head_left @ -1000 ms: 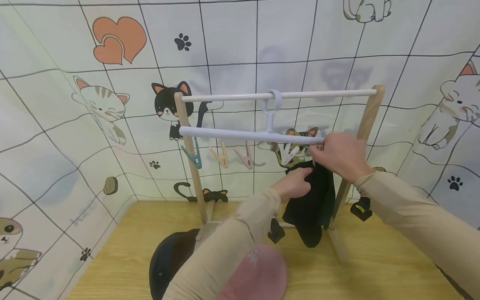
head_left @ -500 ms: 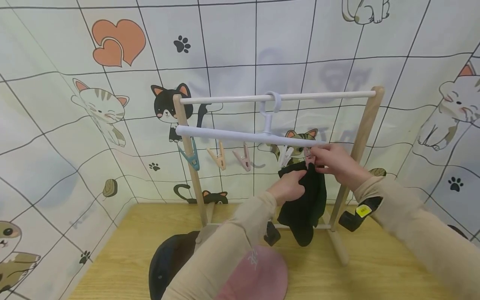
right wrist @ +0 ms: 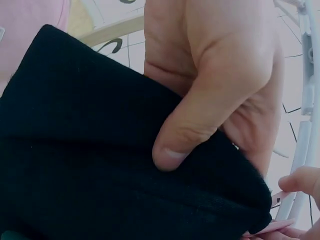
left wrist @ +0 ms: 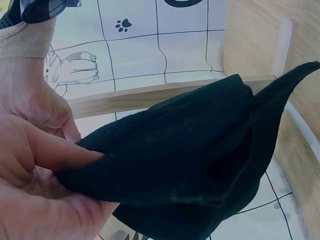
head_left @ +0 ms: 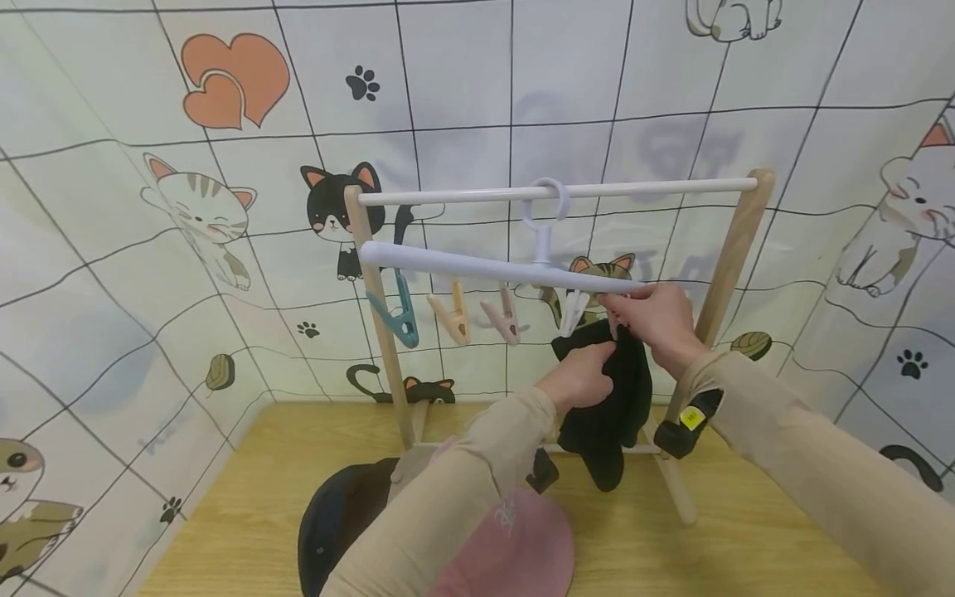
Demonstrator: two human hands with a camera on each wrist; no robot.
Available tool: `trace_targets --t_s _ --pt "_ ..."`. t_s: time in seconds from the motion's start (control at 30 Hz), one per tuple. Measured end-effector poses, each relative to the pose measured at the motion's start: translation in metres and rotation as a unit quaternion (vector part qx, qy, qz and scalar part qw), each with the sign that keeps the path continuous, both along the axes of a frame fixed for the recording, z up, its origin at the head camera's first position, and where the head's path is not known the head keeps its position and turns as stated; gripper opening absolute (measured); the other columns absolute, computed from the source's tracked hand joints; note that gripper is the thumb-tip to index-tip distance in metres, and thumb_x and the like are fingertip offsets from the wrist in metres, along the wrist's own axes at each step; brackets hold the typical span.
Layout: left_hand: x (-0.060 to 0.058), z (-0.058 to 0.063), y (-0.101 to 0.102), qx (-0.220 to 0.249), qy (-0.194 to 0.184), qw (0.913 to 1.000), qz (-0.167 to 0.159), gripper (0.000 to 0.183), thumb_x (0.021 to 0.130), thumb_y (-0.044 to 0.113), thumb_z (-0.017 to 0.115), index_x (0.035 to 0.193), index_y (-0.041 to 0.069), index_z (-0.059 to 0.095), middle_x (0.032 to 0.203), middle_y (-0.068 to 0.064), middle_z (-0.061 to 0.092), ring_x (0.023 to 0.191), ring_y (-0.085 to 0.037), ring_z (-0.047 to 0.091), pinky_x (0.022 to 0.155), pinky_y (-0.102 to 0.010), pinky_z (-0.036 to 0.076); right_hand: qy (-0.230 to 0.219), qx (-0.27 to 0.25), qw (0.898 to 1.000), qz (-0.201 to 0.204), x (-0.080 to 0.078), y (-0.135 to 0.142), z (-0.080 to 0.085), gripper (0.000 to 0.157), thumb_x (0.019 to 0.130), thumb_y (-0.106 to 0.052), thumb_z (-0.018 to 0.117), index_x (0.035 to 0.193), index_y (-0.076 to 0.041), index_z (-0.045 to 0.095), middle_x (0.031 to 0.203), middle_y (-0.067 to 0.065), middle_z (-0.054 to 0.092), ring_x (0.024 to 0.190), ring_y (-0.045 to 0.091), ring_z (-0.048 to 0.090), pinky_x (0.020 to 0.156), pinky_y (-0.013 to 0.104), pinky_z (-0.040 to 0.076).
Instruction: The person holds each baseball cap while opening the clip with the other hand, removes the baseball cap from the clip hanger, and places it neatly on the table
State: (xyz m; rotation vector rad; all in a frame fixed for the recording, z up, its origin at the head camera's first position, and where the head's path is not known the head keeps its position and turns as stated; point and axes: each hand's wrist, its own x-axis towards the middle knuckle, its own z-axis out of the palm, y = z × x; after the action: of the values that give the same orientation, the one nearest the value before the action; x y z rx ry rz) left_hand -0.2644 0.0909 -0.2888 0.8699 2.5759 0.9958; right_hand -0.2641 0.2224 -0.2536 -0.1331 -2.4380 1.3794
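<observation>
A black fabric piece (head_left: 608, 423) hangs below the right end of a pale lavender hanger (head_left: 462, 265); its exact kind is unclear. My left hand (head_left: 578, 377) pinches its upper edge, and the thumb lies flat on the cloth in the right wrist view. Just above, my right hand (head_left: 656, 319) pinches a pink clothespin (head_left: 614, 325) under the bar, at the cloth's top corner. Fingers partly hide this clothespin, so whether it bites the cloth cannot be told. A white clothespin (head_left: 573, 315) hangs to its left.
The hanger hooks over the white rail (head_left: 448, 196) of a wooden rack (head_left: 388, 373). Teal (head_left: 403, 323), yellow (head_left: 457, 319) and pale pink (head_left: 506, 322) clothespins dangle from it. A dark cap (head_left: 321, 522) and a pink cap (head_left: 530, 547) lie on the table (head_left: 246, 489), partly behind my left sleeve.
My right hand came down from the hanger's end to the pink clothespin, then shifted slightly left. The hanger's right side dips a little more. The left hand keeps hold of the black fabric.
</observation>
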Motion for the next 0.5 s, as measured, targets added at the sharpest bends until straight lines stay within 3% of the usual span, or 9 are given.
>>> trace_targets --t_s 0.17,0.33,0.5 --pt "-0.001 -0.002 -0.004 0.003 -0.008 0.9999 -0.009 0.058 0.092 -0.005 0.045 0.149 0.003 0.034 0.151 -0.007 0.037 0.137 -0.015 0.034 0.106 -0.026 0.032 -0.028 -0.014 1.0 -0.005 -0.002 0.001 0.002 0.047 0.087 -0.036 0.069 0.102 0.009 0.069 0.075 0.004 0.061 0.067 0.012 0.057 0.06 0.024 0.051" --pt "-0.003 -0.004 -0.014 -0.01 -0.001 0.9998 -0.019 0.057 0.093 -0.004 0.044 0.148 0.002 0.033 0.151 -0.008 0.037 0.136 -0.017 0.035 0.106 -0.026 0.032 -0.071 -0.062 0.995 0.016 -0.005 0.001 0.003 0.052 0.089 -0.032 0.067 0.118 0.01 0.061 0.093 0.013 0.058 0.064 0.007 0.061 0.064 0.023 0.054" --pt "-0.002 -0.005 -0.023 -0.013 0.004 0.9996 -0.023 0.057 0.093 -0.005 0.043 0.148 0.001 0.033 0.15 -0.01 0.037 0.136 -0.019 0.036 0.106 -0.027 0.031 -0.075 -0.076 0.993 0.046 -0.006 0.0 0.0 0.052 0.093 -0.029 0.061 0.121 0.015 0.056 0.102 0.021 0.055 0.062 0.006 0.062 0.065 0.024 0.054"
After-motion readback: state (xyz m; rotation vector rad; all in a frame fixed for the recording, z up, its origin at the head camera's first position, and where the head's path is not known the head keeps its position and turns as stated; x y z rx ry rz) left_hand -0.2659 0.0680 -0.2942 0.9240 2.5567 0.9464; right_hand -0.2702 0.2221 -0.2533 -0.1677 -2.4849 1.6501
